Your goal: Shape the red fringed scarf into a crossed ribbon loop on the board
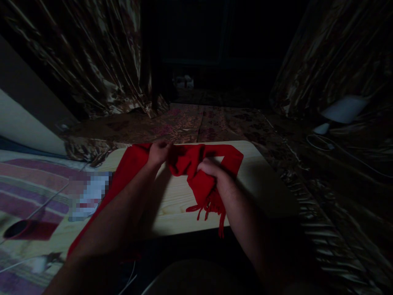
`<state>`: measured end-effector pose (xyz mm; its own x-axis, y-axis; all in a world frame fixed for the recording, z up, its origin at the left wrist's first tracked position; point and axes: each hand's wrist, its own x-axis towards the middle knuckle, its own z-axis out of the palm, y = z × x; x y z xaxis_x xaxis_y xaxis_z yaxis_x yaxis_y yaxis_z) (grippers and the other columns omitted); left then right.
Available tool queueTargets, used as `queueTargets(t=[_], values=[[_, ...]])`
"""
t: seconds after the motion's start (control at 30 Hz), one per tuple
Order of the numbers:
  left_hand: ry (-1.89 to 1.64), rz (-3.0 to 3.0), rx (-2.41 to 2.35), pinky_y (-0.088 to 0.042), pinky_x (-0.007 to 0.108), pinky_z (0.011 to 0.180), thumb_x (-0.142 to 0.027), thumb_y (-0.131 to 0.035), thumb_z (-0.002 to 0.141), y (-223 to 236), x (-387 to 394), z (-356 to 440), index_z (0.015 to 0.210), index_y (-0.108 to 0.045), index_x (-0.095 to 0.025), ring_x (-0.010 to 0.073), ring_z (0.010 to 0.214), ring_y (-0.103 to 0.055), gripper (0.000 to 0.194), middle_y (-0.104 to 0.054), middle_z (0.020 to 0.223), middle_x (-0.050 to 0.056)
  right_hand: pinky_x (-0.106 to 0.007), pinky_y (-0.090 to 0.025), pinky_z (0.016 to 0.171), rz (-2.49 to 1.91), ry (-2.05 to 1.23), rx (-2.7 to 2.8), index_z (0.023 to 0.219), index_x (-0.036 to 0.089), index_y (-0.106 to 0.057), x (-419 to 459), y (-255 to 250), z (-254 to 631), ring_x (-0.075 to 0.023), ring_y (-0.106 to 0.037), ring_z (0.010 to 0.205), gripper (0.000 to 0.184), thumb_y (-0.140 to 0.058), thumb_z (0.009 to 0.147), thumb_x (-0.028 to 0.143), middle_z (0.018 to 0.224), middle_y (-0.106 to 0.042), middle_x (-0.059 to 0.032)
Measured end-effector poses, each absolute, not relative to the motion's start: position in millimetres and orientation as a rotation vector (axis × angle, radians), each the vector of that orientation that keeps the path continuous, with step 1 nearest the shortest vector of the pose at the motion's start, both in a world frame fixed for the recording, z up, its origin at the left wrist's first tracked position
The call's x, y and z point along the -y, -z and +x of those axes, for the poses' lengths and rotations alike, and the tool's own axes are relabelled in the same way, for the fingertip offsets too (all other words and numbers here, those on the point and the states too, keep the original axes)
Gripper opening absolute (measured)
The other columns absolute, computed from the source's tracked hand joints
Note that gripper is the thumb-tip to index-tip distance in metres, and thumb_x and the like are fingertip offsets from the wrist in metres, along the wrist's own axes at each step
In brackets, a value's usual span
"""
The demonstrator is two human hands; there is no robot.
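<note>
A red scarf [233, 159] with a fringe lies bunched and folded across a small light wooden table [175, 196]. One stretch of it runs down the table's left side, partly behind my left forearm. My left hand [159, 151] grips the scarf near the table's far edge, its fingers closed on the cloth. My right hand [208, 167] is closed on a gathered part nearer the middle, and the fringed end hangs below it towards the front edge. Folds of cloth hide some of my right fingers.
Left of the table is a striped bedspread [27, 172] with a blurred packet [90, 194] and a dark red cup-like object [33, 229]. A white lamp [345, 110] with a cord stands at the right. Patterned curtains [92, 53] hang behind. The room is dim.
</note>
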<state>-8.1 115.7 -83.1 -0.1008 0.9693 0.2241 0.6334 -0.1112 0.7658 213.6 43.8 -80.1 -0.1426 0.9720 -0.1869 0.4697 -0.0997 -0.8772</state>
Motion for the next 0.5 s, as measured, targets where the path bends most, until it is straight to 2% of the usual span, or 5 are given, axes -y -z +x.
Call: queueTargets(t=[0.1,0.17,0.23,0.33,0.5], values=[[-0.662,2.142,-1.565,-0.049,0.026,0.069,-0.046,-0.053,0.086,78,-124,1,0.092,-0.075,-0.015,0.0211,0.077,-0.067,0.039,-0.075,0.087,0.009,-0.024,-0.047,0.058,-1.586,-1.284,1.858,0.079,0.016,-0.07,-41,87,205,-0.0193,-0.066,0.067,0.024,-0.064,0.056,0.013,0.073,-0.072,-0.0029],[-0.338,2.355,-1.584,-0.049,0.029,0.076,-0.043,-0.056,0.085,75,-128,10,0.094,-0.077,-0.017,0.0247,0.084,-0.069,0.035,-0.076,0.092,0.012,-0.023,-0.045,0.054,-1.575,-1.282,1.97,0.079,0.017,-0.069,-41,93,201,-0.0178,-0.064,0.063,0.023,-0.064,0.057,0.016,0.073,-0.072,-0.0029],[-0.11,2.447,-1.712,-0.049,0.034,0.083,-0.042,-0.059,0.084,75,-131,19,0.101,-0.078,-0.017,0.0319,0.1,-0.068,0.035,-0.074,0.106,0.018,-0.022,-0.043,0.051,-1.592,-1.273,2.034,0.077,0.017,-0.068,-41,96,200,-0.0168,-0.063,0.06,0.02,-0.063,0.058,0.018,0.072,-0.071,-0.0037],[-0.005,2.426,-1.889,-0.049,0.042,0.09,-0.042,-0.059,0.084,76,-133,30,0.114,-0.075,-0.018,0.041,0.122,-0.058,0.042,-0.065,0.128,0.024,-0.022,-0.042,0.05,-1.61,-1.272,2.072,0.077,0.016,-0.067,-42,96,204,-0.0164,-0.063,0.06,0.019,-0.062,0.059,0.02,0.071,-0.071,-0.0041],[0.06,2.329,-1.868,-0.051,0.037,0.087,-0.039,-0.065,0.077,75,-141,37,0.111,-0.074,-0.014,0.0363,0.105,-0.068,0.043,-0.07,0.115,0.024,-0.023,-0.041,0.048,-1.639,-1.269,2.061,0.077,0.017,-0.066,-40,90,206,-0.0176,-0.063,0.059,0.018,-0.062,0.059,0.021,0.069,-0.071,-0.0037]])
